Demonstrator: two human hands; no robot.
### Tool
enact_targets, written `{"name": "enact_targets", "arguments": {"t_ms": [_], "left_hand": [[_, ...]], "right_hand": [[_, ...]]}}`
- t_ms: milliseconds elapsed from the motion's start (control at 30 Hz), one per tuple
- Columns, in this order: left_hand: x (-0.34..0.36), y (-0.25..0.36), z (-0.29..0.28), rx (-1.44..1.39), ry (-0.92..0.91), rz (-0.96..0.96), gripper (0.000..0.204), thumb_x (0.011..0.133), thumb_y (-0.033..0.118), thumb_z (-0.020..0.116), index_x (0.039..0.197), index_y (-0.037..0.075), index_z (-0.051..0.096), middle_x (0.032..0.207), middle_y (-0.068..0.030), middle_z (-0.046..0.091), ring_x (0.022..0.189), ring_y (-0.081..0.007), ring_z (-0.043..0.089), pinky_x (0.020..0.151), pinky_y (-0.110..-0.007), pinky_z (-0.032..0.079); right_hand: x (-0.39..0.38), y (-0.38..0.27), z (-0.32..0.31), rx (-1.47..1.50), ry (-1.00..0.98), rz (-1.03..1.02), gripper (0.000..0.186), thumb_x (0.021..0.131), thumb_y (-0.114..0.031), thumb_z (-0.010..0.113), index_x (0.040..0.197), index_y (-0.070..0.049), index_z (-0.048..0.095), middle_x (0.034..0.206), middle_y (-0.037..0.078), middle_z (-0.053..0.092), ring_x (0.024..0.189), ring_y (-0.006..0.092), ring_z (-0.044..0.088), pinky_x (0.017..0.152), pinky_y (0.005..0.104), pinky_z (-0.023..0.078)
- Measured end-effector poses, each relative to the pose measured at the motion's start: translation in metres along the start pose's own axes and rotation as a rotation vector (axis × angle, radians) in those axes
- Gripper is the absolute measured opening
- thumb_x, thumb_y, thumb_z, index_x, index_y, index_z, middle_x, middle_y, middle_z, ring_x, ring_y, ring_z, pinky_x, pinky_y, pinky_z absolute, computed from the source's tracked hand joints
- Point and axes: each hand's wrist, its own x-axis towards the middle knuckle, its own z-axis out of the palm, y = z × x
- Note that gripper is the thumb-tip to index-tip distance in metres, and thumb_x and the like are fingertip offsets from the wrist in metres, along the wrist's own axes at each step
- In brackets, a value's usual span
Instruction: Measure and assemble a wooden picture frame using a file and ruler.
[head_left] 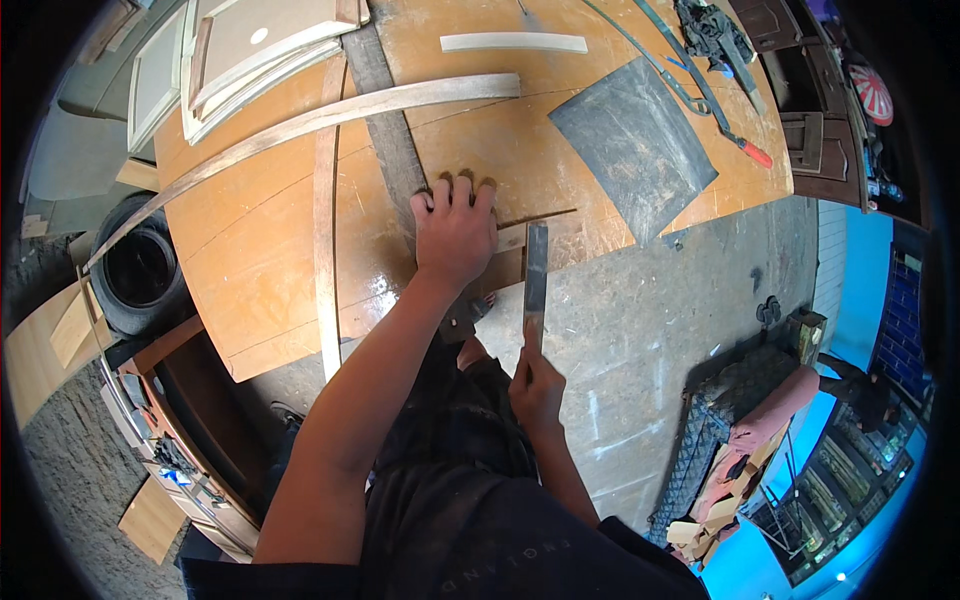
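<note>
My left hand [455,228] lies over the near edge of the wooden table [265,260], fingers curled and pressed down beside a dark weathered board [385,130]. A short strip of wood [512,240] sticks out to the right from under this hand, which seems to hold it; the fingertips are partly hidden. My right hand [538,385] is wrapped round the lower end of a flat grey file-like tool [536,270]. Its straight blade points up, right of the strip and apart from it. The tool's exact kind is unclear.
Long pale strips [330,240] and a curved wooden strip [400,97] lie on the table. Pale framed panels [265,60] are stacked far left. A dark sheet [640,150] and a red-handled clamp [752,152] lie right. A tyre [140,265] stands left.
</note>
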Motion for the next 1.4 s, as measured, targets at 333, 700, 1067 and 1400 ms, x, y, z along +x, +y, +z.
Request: {"name": "enact_targets", "arguments": {"t_ms": [333, 700, 1067, 1400], "left_hand": [[0.002, 0.0, 0.0, -0.026, -0.099, -0.038, 0.035, 0.082, 0.021, 0.063, 0.116, 0.013, 0.061, 0.111, -0.0108, 0.055, 0.11, -0.0297, 0.049, 0.086, -0.048, 0.034], [0.0, 0.002, 0.001, -0.034, -0.061, -0.028, 0.035, 0.083, 0.021, 0.062, 0.118, 0.013, 0.06, 0.113, -0.0112, 0.056, 0.11, -0.0301, 0.05, 0.087, -0.048, 0.034], [0.004, 0.003, 0.003, -0.054, -0.035, -0.007, 0.031, 0.083, 0.021, 0.063, 0.113, 0.013, 0.06, 0.105, -0.0098, 0.054, 0.103, -0.0294, 0.049, 0.084, -0.047, 0.034], [0.002, 0.0, -0.002, -0.015, -0.027, 0.003, 0.033, 0.084, 0.022, 0.062, 0.116, 0.013, 0.059, 0.11, -0.0109, 0.054, 0.109, -0.0293, 0.049, 0.086, -0.047, 0.034]], "right_hand": [[0.032, -0.006, -0.005, -0.009, -0.043, 0.063, 0.047, 0.097, -0.004, 0.054, 0.144, -0.006, 0.051, 0.08, 0.026, 0.065, 0.064, 0.0362, 0.067, 0.056, 0.0374, 0.051], [0.086, -0.003, -0.003, -0.022, -0.001, 0.049, 0.048, 0.098, -0.005, 0.054, 0.145, -0.01, 0.05, 0.067, 0.022, 0.06, 0.052, 0.0333, 0.06, 0.051, 0.0386, 0.046], [0.117, 0.002, 0.001, 0.019, 0.047, 0.002, 0.05, 0.096, -0.008, 0.055, 0.146, -0.011, 0.05, 0.059, 0.02, 0.054, 0.048, 0.0338, 0.056, 0.049, 0.0413, 0.045], [0.107, 0.003, -0.005, -0.022, -0.048, 0.019, 0.053, 0.093, -0.005, 0.059, 0.145, -0.011, 0.05, 0.069, 0.022, 0.062, 0.059, 0.0362, 0.065, 0.052, 0.0443, 0.048]]}}
